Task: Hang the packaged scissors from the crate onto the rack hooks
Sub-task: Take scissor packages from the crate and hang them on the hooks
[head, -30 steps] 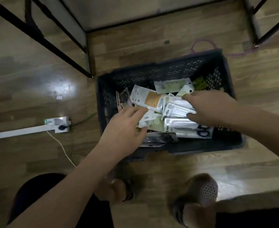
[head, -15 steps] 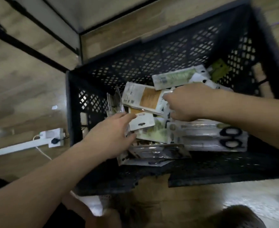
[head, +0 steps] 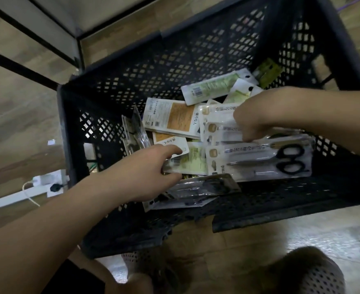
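1. Head view: a wood floor [head: 15, 115] is seen under a black mesh crate [head: 174, 60]. Black rack bars [head: 26, 68] stand at the upper left, and a power strip [head: 45, 181] lies to the left.
2. All the scissors packs are piled loosely in the crate; none is hung yet.
3. A green pack [head: 192, 163] is pinched at its left edge by the left hand [head: 145, 170], thumb under and fingers over.
4. The right hand [head: 263, 115] is curled onto a clear pack [head: 223, 132]; whether it is gripped or only pressed cannot be told.
5. A black-handled pack [head: 259, 160] lies just below that hand.
6. The packs are judged light, with stiff card backs and slick blisters that are likely to slide over each other. They are best taken by a card edge, with the hang hole left free for the hook.
7. Japanese print is seen on an orange card [head: 174, 117] and on the clear packs, and barcodes are seen on the green ones. No brand can be read.
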`<state>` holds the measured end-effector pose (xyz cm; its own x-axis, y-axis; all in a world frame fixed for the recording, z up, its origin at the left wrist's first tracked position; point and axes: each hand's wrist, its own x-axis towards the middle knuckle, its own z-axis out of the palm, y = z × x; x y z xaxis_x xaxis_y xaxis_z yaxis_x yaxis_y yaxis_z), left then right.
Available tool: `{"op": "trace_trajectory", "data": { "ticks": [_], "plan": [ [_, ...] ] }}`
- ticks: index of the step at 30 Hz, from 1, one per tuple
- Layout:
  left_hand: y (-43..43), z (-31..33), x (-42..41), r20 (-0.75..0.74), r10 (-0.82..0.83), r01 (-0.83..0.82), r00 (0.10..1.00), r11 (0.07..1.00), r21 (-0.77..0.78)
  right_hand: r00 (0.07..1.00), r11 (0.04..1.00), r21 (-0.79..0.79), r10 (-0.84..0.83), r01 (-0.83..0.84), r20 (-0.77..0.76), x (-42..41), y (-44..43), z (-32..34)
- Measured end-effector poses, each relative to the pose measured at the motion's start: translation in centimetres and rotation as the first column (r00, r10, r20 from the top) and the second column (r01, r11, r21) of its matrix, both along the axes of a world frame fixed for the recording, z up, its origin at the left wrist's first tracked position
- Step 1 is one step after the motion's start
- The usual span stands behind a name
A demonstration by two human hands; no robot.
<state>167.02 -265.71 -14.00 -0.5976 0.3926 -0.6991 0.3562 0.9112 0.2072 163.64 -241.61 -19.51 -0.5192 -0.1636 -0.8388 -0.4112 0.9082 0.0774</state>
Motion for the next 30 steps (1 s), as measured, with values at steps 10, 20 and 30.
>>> {"op": "trace_trajectory", "data": {
  "ticks": [10, 20, 30],
  "plan": [
    [0.3, -0.1, 0.6, 0.024, -0.023, 0.022, 0.999, 0.999, 0.035, 0.993, 1.000, 0.005, -0.015, 0.014, 0.115, 0.4, 2.6, -1.9],
    [1.0, 0.4, 0.2, -0.066, 0.144, -0.133, 0.987, 0.979, 0.157, 0.922, 0.613, -0.733, -0.385, 0.293, 0.047, -1.9, 3.0, 0.7],
    [1.3, 2.0, -1.9, -0.477, 0.032, 0.019, 0.878, 0.995, 0.103, 0.911, 0.290, -0.891, -0.327, 0.349, 0.250, -1.5, 0.6, 3.1]
  ]
}}
